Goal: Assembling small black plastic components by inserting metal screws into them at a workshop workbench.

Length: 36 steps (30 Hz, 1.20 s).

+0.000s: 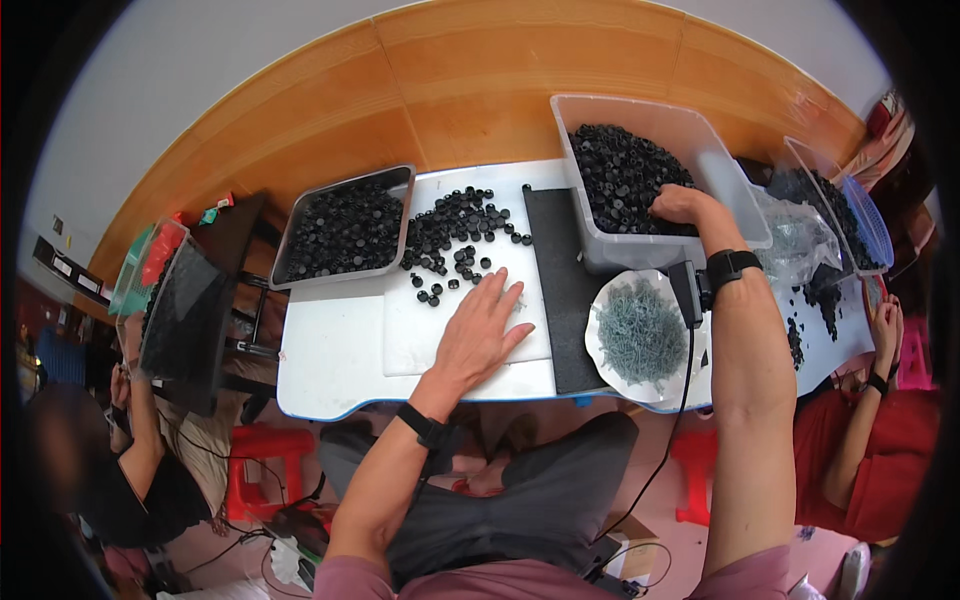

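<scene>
My left hand (pixel 478 335) lies flat with fingers spread on a white board (pixel 420 345), just nearer to me than a scatter of small round black caps (pixel 455 222). Its fingertips come close to the nearest caps. At the far right, my right hand (pixel 680 204) is down inside a large clear plastic bin (pixel 680 248) heaped with black caps (pixel 630 170). Its fingers are curled down against the heap, their tips hidden, so what they grip cannot be made out. A scalloped white plate (pixel 598 345) piled with grey screws (pixel 642 332) stands below that bin.
A metal tray (pixel 345 272) of black caps stands left of the board. A dark strip (pixel 562 300) runs between board and plate. A cable (pixel 668 440) hangs from my right wrist device. Co-workers sit at left (pixel 140 470) and right (pixel 870 450), beside more bins.
</scene>
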Available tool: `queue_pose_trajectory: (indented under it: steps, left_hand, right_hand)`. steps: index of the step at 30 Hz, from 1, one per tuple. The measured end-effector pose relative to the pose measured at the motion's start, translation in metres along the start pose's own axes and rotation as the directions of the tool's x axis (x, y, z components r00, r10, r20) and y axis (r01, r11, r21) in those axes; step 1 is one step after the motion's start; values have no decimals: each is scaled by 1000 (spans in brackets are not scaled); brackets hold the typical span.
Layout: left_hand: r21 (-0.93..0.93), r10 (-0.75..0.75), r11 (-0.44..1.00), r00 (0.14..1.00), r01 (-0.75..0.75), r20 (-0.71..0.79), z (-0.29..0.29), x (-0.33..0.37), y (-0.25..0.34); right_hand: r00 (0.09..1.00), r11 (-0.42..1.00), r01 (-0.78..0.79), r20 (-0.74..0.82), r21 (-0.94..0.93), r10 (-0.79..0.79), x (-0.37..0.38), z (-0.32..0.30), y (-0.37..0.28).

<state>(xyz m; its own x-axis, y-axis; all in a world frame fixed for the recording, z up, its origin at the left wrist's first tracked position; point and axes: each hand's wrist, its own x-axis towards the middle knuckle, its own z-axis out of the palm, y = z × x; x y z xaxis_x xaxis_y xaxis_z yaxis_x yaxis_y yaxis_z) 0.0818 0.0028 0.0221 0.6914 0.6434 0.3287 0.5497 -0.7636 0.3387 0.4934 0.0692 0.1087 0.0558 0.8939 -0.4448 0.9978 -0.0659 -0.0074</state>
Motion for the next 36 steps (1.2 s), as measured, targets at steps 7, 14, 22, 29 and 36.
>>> queue_pose_trajectory:
  steps: [7, 14, 22, 29, 36]
  left_hand:
    - [-31, -49, 998, 998, 47, -43, 16, 9, 3]
    - [45, -58, 997, 982, 67, -178, 17, 6, -2]
    - [-176, -63, 983, 995, 48, -80, 14, 4, -2]
    - [-98, -44, 995, 985, 28, -165, 12, 5, -2]
    - [-194, 0, 980, 987, -33, -163, 17, -2, -12]
  right_hand:
    - [989, 977, -143, 52, 160, 136, 7, 14, 23]
    - [957, 891, -285, 47, 353, 287, -30, -8, -20]
    - [973, 909, -174, -78, 379, 219, -17, 7, 7]
    - [968, 886, -125, -140, 448, 207, -23, 9, 3]
    - [853, 906, -180, -398, 384, 338, -28, 12, -5]
